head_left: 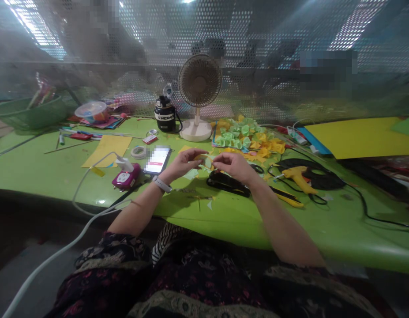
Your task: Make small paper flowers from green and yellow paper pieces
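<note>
Green worktable [224, 221]: pile of yellow and green paper flowers [245, 139] toward the far edge, hot glue gun [298, 179] toward the right edge. Phone [157, 160] just beside the left hand [182, 163] — screen partly blurred. Right hand [232, 167] close opposite. Small pale paper piece [206, 162] mid-table between the hands — pinched by the fingertips [213, 161] of both, fingers together, its outline partly hidden and hard to make out.

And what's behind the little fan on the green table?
A metal screen full of holes stands behind the desk fan, with blurry shapes beyond it. The fan's round head hides the part straight behind it.
</note>
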### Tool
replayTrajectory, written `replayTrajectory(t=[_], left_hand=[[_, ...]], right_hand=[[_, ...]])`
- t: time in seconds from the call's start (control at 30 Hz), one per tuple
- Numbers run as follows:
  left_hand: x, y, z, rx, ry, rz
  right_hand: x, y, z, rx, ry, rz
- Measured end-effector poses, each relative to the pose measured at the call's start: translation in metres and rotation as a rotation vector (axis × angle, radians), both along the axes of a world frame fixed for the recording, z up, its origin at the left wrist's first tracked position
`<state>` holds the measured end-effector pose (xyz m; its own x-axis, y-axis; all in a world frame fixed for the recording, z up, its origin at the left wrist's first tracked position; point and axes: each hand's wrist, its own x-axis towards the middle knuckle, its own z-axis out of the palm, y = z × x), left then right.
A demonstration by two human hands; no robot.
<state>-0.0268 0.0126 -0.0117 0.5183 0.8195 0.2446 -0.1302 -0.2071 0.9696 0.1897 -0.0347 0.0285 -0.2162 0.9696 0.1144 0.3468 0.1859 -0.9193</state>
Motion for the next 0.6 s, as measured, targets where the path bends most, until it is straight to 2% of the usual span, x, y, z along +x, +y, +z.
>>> replayTrajectory(t=[0.23,0.5,0.6], left_hand=[[0.0003,-0.0012,0.0014,0.032,0.022,0.003],[0.0035,-0.0049,0.0026,0.172,0.036,-0.01],[0.0047,-0.0075,0.0039,0.164,0.012,-0.013]], right_hand=[[0.0001,-0.0014,0.0013,0.002,-0.035,0.01],[0.0002,-0.0018,0.0017,-0.031,-0.064,0.031],[0.0008,-0.0019,0.0014,-0.012,-0.058,0.058]])
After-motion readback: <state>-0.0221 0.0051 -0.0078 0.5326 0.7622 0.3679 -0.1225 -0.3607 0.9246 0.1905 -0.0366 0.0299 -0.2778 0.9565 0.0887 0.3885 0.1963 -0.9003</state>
